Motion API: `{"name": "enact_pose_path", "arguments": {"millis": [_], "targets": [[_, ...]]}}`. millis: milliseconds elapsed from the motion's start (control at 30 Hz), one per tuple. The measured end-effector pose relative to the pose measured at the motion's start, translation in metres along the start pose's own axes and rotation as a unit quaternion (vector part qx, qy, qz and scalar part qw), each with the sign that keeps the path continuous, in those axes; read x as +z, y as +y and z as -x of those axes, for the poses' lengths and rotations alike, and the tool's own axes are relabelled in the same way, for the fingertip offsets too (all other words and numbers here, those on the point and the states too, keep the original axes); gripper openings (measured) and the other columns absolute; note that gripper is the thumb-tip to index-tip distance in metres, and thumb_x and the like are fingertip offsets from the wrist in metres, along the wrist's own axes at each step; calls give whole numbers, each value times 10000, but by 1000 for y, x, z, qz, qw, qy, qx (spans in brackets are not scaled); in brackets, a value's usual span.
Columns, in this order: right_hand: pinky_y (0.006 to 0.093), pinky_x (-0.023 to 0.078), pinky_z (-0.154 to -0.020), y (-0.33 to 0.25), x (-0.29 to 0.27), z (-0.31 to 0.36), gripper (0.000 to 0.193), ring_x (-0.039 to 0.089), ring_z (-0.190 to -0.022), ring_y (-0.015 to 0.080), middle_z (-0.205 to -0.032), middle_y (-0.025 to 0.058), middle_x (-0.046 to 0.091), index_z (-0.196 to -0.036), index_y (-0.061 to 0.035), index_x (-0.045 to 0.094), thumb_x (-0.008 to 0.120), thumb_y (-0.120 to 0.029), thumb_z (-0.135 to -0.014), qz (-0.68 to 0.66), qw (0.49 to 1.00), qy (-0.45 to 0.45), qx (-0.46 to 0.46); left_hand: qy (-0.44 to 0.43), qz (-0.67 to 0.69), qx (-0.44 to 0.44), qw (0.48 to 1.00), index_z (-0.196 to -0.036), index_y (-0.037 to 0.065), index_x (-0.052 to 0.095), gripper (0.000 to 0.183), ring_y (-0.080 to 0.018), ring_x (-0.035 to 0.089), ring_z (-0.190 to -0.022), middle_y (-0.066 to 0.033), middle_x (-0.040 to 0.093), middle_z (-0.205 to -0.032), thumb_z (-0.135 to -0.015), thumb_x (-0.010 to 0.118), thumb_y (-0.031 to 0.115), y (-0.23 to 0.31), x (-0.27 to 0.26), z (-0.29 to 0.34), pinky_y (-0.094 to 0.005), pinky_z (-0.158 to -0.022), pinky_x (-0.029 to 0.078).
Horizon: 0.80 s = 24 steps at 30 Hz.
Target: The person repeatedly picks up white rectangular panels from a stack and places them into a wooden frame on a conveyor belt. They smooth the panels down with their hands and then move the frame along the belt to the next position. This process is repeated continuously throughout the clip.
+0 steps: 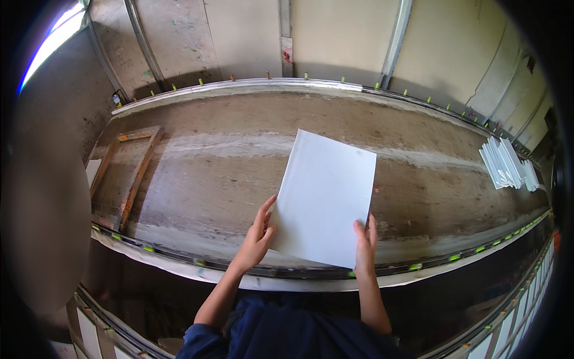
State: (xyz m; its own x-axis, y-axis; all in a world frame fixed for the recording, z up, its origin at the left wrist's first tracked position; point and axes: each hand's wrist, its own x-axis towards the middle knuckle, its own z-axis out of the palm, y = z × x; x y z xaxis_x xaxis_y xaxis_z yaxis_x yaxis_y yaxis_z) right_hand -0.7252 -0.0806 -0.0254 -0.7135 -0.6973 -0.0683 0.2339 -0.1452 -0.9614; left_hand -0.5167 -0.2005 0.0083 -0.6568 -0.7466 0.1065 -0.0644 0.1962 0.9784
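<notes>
A blank white rectangular panel (pixel 326 200), much like a blank artist's canvas, is held tilted over the long worktable (pixel 215 185). Along its left edge lies my left hand (pixel 258 237), with the thumb and fingertips against the side. My right hand (pixel 365 242) grips the lower right edge, thumb on the front face and fingers behind, partly hidden. Between them the two hands support the panel.
To the left a bare wooden frame (pixel 141 173) lies on the table. Several white pieces are stacked (pixel 503 163) at the far right. Small green pegs (pixel 415 267) line the table's edges. A pale wall (pixel 341 36) stands behind. A blurred shape covers the left side.
</notes>
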Motion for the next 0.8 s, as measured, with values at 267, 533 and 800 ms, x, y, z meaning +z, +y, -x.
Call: {"name": "enact_pose_path", "arguments": {"millis": [267, 533, 800], "targets": [[282, 366, -935, 39, 170, 31, 434, 494, -1078, 146, -1189, 105, 537, -1305, 15, 403, 525, -134, -916, 23, 999, -1, -29, -53, -73, 28, 996, -1455, 105, 189, 614, -181, 483, -878, -135, 485, -1175, -909, 465, 53, -22, -194, 21, -301, -794, 426], [278, 391, -897, 52, 302, 58, 438, 519, -1032, 142, -1137, 111, 565, -1298, 36, 404, 532, -142, -919, 77, 995, -32, -56, 22, -81, 56, 995, -1447, 37, 154, 640, -309, 237, -1363, -223, 249, -1446, -866, 423, 15, -31, -309, 50, -385, -1094, 233], [259, 426, -844, 70, 344, 74, 437, 554, -961, 125, -1089, 112, 587, -1302, 33, 395, 528, -122, -916, 36, 996, -83, -20, 94, -141, 58, 984, -1445, 33, 162, 674, -310, 269, -1348, -217, 251, -1448, -813, 391, -16, -44, -341, 76, -367, -1092, 234]]}}
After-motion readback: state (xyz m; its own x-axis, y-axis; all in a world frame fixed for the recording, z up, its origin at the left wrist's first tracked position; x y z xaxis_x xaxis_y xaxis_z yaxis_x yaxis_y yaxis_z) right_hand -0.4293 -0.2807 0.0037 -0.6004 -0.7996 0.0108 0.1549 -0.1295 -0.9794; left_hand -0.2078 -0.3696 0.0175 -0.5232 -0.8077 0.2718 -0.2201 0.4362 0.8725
